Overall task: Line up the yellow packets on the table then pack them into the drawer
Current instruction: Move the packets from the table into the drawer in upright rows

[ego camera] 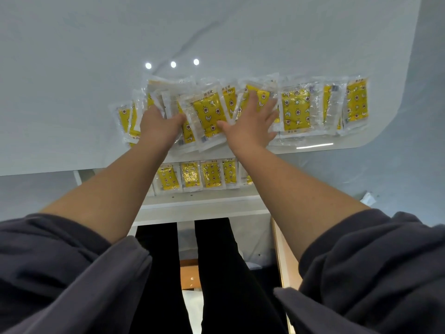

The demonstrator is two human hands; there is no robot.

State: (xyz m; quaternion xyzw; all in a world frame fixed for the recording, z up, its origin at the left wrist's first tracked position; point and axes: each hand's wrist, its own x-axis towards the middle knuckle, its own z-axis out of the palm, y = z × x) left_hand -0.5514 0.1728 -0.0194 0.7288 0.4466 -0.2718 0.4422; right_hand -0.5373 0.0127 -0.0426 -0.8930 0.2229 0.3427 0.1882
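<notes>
1. Head view, yellow packets [295, 109]: they lie near the front edge of the white table [72, 92] in a band that runs left to right. On the right side, they sit side by side with their long sides pointing away from the person. Toward the middle and left they tilt, overlap and pile on one another.
2. Head view, drawer [204, 208]: it stands open under the table edge, between the two forearms. A packed row [212, 175] of the same packets lies in it, side by side, long sides also pointing away from the person.
3. Head view, left hand [160, 126]: the arm is stretched forward, palm down, on the left part of the pile. Its fingers reach in among the packets and are hidden; the thumb lies out to the right on a packet. Whether it pinches any packet cannot be told.
4. Head view, right hand [250, 126]: the arm is stretched forward, palm down, fingers straight and spread, pressing flat on the packets in the middle of the band, thumb out to the left.
5. Head view, look of the packets: each is a clear, shiny wrapper around a yellow pad printed with small flowers, moons and stars.
6. Head view, rest: dark grey sleeves [72, 273] are pushed up above the elbows.
</notes>
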